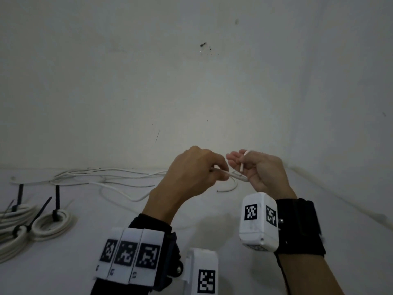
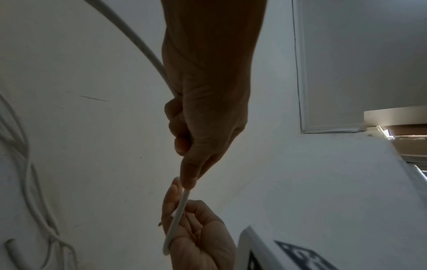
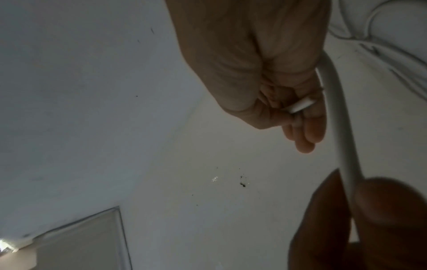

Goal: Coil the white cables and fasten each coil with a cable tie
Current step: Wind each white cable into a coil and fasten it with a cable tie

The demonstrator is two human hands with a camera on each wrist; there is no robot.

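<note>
A white cable (image 1: 238,176) runs between my two hands, held up above the table. My left hand (image 1: 222,174) has its fingers curled round the cable and pinches it at the thumb tip; in the left wrist view the cable (image 2: 179,210) leaves that hand (image 2: 187,180) and crosses to the right palm. My right hand (image 1: 242,165) holds the cable's short free end (image 1: 244,159), which sticks up past its fingers. In the right wrist view the cut end (image 3: 300,106) lies in the curled fingers of that hand (image 3: 298,117). The cable's other stretch trails left onto the table.
Several loose white cables (image 1: 106,177) lie along the table's back edge by the wall. At the left sit finished coils (image 1: 53,222) fastened with black cable ties (image 1: 57,201). A bare white tabletop (image 1: 212,220) lies under my wrists.
</note>
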